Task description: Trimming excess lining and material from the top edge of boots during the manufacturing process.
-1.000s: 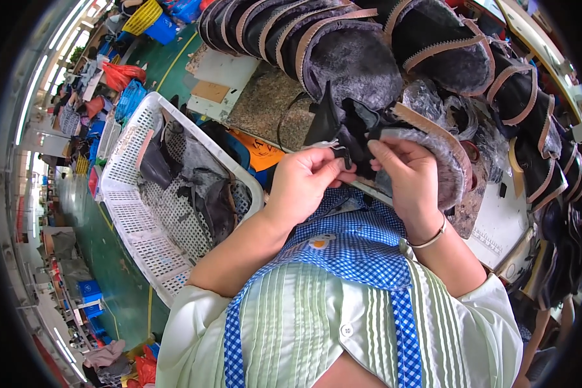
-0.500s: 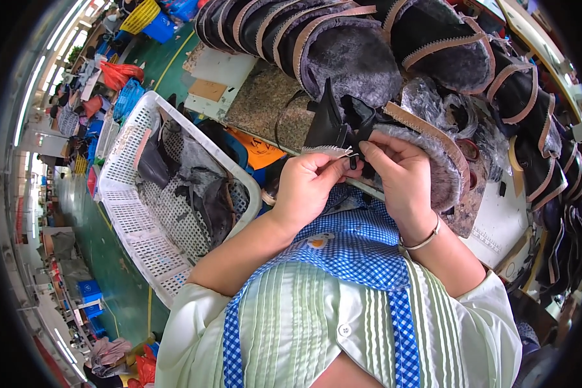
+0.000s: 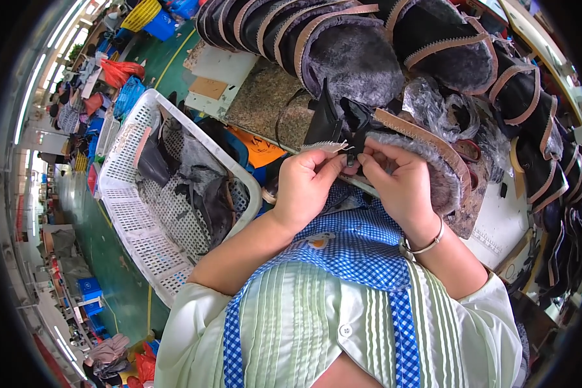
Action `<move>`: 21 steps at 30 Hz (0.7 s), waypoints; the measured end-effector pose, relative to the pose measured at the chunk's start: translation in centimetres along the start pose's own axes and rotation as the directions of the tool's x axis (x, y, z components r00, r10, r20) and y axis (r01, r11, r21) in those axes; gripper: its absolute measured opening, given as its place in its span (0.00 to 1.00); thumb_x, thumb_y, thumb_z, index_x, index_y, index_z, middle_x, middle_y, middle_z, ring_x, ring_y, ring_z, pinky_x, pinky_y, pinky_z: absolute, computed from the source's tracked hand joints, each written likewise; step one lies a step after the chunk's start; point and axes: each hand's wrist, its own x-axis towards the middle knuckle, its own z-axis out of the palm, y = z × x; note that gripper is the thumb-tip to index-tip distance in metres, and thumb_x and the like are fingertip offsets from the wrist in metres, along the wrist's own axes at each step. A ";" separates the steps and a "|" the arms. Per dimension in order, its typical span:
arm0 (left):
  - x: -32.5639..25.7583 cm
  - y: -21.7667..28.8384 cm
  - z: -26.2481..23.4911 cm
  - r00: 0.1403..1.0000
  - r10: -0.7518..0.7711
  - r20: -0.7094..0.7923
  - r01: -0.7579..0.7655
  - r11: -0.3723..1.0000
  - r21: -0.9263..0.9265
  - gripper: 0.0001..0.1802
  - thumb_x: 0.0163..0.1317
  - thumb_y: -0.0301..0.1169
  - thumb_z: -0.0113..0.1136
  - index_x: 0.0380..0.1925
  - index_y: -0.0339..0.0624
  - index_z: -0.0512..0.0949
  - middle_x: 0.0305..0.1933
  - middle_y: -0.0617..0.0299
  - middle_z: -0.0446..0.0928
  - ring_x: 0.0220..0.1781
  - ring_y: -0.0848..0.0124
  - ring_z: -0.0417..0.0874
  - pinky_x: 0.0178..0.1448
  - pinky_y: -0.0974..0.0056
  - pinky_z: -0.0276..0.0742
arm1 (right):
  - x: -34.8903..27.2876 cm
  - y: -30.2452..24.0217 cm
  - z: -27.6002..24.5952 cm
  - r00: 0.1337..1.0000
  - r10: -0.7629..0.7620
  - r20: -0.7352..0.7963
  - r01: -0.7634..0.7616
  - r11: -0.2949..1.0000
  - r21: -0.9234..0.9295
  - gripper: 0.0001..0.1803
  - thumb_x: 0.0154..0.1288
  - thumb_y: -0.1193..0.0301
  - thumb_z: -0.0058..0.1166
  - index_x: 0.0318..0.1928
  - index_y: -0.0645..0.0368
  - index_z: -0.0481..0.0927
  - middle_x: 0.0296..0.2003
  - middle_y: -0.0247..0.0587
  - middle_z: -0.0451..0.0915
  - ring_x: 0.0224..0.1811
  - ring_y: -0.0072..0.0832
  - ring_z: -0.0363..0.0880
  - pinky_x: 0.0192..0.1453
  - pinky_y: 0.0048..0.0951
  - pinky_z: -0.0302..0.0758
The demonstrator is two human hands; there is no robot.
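My left hand (image 3: 306, 185) pinches the pale zigzag-cut trim strip (image 3: 326, 147) of a dark fur-lined shoe upper (image 3: 401, 145) held in front of my chest. My right hand (image 3: 398, 182) grips the same upper at its tan-edged, grey-furred rim, fingertips meeting the left hand's at a small dark part. A bracelet circles my right wrist. The black leather part of the upper (image 3: 322, 123) sticks up just above my hands.
A white plastic basket (image 3: 132, 223) with dark leather pieces stands to my left. Several finished fur-lined uppers (image 3: 355, 52) are stacked in a row across the back and down the right side. A worktable edge (image 3: 498, 226) lies to the right; green floor lies at left.
Both hands have stayed together on the upper, shifting slightly; the trim strip now lies over my left fingertips and the upper has turned a little.
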 end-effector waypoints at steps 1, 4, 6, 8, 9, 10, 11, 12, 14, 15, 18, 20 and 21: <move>0.0 0.3 0.0 1.000 -0.008 0.016 0.009 0.999 -0.038 0.07 0.64 0.22 0.57 0.36 0.30 0.82 0.32 0.58 0.84 0.35 0.76 0.84 0.42 0.71 0.79 | 0.0 0.1 0.0 1.000 0.001 -0.001 -0.001 1.000 0.000 0.14 0.63 0.81 0.55 0.49 0.73 0.78 0.34 0.37 0.82 0.32 0.16 0.81 0.37 0.15 0.76; 0.3 0.7 0.0 0.997 -0.044 0.062 0.051 0.992 -0.119 0.07 0.64 0.22 0.56 0.37 0.29 0.81 0.32 0.58 0.84 0.35 0.76 0.84 0.42 0.72 0.79 | -0.2 0.3 0.2 0.999 -0.028 -0.032 0.029 0.998 0.048 0.13 0.63 0.81 0.54 0.48 0.73 0.78 0.33 0.36 0.82 0.33 0.17 0.82 0.36 0.15 0.75; 0.3 0.8 0.0 0.997 -0.058 0.060 0.065 0.990 -0.123 0.07 0.64 0.22 0.56 0.36 0.29 0.81 0.32 0.58 0.84 0.34 0.76 0.84 0.42 0.72 0.79 | -0.3 0.2 0.2 0.998 -0.059 -0.011 0.060 0.996 0.062 0.12 0.64 0.81 0.54 0.48 0.73 0.78 0.32 0.36 0.82 0.35 0.18 0.82 0.36 0.15 0.75; 0.3 0.9 -0.1 0.996 -0.072 0.058 0.079 0.989 -0.127 0.06 0.64 0.22 0.56 0.36 0.29 0.81 0.32 0.58 0.84 0.34 0.76 0.84 0.42 0.72 0.79 | -0.4 0.2 0.3 0.999 -0.053 -0.007 0.053 0.996 0.075 0.11 0.64 0.81 0.54 0.46 0.72 0.78 0.32 0.35 0.82 0.34 0.18 0.82 0.35 0.15 0.75; 0.3 1.0 -0.1 0.997 -0.043 0.058 0.047 0.997 -0.068 0.06 0.64 0.21 0.56 0.35 0.29 0.80 0.32 0.58 0.84 0.34 0.77 0.84 0.41 0.72 0.80 | -0.4 0.2 0.4 0.999 -0.047 -0.004 0.048 0.995 0.087 0.10 0.64 0.81 0.53 0.45 0.72 0.79 0.31 0.35 0.82 0.33 0.17 0.82 0.35 0.15 0.75; 0.3 1.1 -0.2 0.998 -0.013 0.061 0.013 1.000 -0.008 0.06 0.65 0.21 0.55 0.33 0.28 0.80 0.31 0.58 0.84 0.34 0.77 0.84 0.41 0.72 0.80 | -0.3 0.5 0.3 0.999 -0.049 -0.004 0.049 0.995 0.086 0.10 0.64 0.81 0.53 0.45 0.72 0.79 0.31 0.35 0.82 0.33 0.17 0.82 0.35 0.15 0.75; 0.3 1.0 -0.1 0.998 -0.011 0.061 0.012 1.000 -0.010 0.06 0.65 0.21 0.55 0.33 0.28 0.80 0.31 0.58 0.84 0.34 0.77 0.84 0.41 0.72 0.80 | -0.3 1.0 0.2 0.998 -0.064 -0.020 0.065 0.995 0.072 0.09 0.64 0.81 0.53 0.44 0.71 0.79 0.32 0.34 0.82 0.32 0.17 0.82 0.34 0.15 0.74; 0.3 0.8 0.0 0.998 0.014 0.056 -0.014 1.000 0.000 0.06 0.64 0.21 0.56 0.33 0.29 0.80 0.31 0.57 0.84 0.33 0.75 0.85 0.40 0.71 0.80 | -0.2 1.2 0.1 0.996 -0.079 -0.036 0.081 0.995 0.058 0.08 0.64 0.81 0.53 0.43 0.71 0.79 0.32 0.33 0.82 0.31 0.16 0.82 0.32 0.15 0.74; 0.3 0.8 0.0 0.998 0.040 0.052 -0.040 0.999 0.008 0.05 0.63 0.22 0.56 0.32 0.30 0.80 0.30 0.55 0.84 0.31 0.73 0.85 0.39 0.70 0.80 | -0.3 1.1 0.2 0.993 -0.114 -0.033 0.116 0.991 0.067 0.08 0.63 0.80 0.55 0.42 0.69 0.79 0.30 0.33 0.82 0.29 0.18 0.81 0.31 0.16 0.74; 0.2 1.0 -0.1 0.992 0.106 0.061 -0.115 0.981 0.155 0.05 0.63 0.21 0.57 0.32 0.30 0.80 0.30 0.56 0.83 0.32 0.74 0.84 0.38 0.70 0.79 | -0.3 1.1 0.2 0.988 -0.149 -0.030 0.151 0.986 0.076 0.07 0.62 0.78 0.57 0.41 0.68 0.79 0.28 0.33 0.81 0.26 0.20 0.81 0.30 0.17 0.74; 0.4 1.5 -0.9 0.941 0.314 0.129 -0.339 0.839 0.426 0.05 0.59 0.20 0.58 0.34 0.33 0.80 0.30 0.53 0.82 0.31 0.65 0.84 0.35 0.65 0.78 | -1.1 -1.3 -1.2 0.865 -0.461 0.199 0.446 0.524 -0.726 0.08 0.61 0.73 0.59 0.39 0.63 0.79 0.27 0.37 0.79 0.21 0.27 0.78 0.29 0.21 0.75; 0.3 2.8 -0.8 0.885 0.406 0.228 -0.459 0.679 0.572 0.07 0.54 0.19 0.58 0.34 0.36 0.80 0.30 0.49 0.80 0.31 0.54 0.83 0.34 0.60 0.77 | -1.4 -3.2 -1.3 0.734 -0.550 0.398 0.556 0.150 -0.817 0.09 0.56 0.67 0.55 0.37 0.57 0.79 0.30 0.35 0.74 0.28 0.30 0.76 0.31 0.28 0.74; 0.2 2.7 -0.7 0.886 0.399 0.237 -0.457 0.656 0.601 0.03 0.53 0.26 0.60 0.27 0.39 0.79 0.25 0.50 0.77 0.28 0.51 0.80 0.32 0.52 0.75 | -0.9 -3.8 -1.4 0.627 -0.571 0.530 0.645 0.000 -0.764 0.10 0.54 0.66 0.54 0.35 0.56 0.78 0.31 0.33 0.73 0.32 0.29 0.75 0.32 0.29 0.73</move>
